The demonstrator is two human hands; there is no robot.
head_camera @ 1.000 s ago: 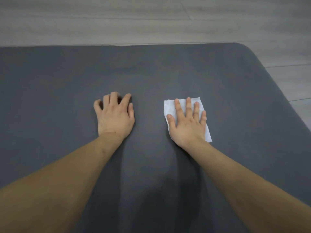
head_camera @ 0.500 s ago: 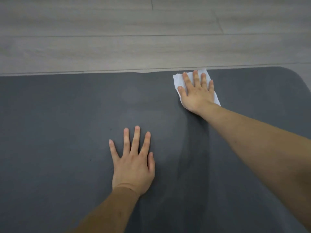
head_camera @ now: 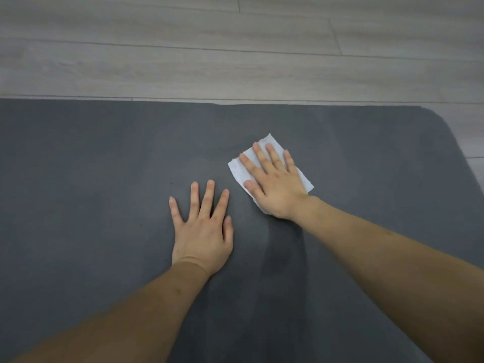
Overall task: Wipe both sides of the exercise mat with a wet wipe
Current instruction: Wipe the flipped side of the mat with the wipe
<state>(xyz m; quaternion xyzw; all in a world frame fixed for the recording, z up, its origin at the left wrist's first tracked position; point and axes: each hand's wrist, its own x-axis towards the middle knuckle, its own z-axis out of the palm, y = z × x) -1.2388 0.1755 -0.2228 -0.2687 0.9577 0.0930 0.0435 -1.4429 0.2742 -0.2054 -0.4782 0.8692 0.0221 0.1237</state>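
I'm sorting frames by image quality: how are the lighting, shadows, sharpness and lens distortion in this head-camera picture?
Head view: soft, even light with no glare; only a faint shadow under the right hand and its arm; wet wipe, left hand and exercise mat are fairly sharp; the floor planks look slightly soft; wide-angle bending shows in the mat's far edge.

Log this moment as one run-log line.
step: wiping top side | right hand: flat, pressing wet wipe | left hand: flat on mat | floor: beyond far edge

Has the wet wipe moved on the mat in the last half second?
Yes. The wet wipe, under the right hand, pulled back from the mat far edge toward the person.
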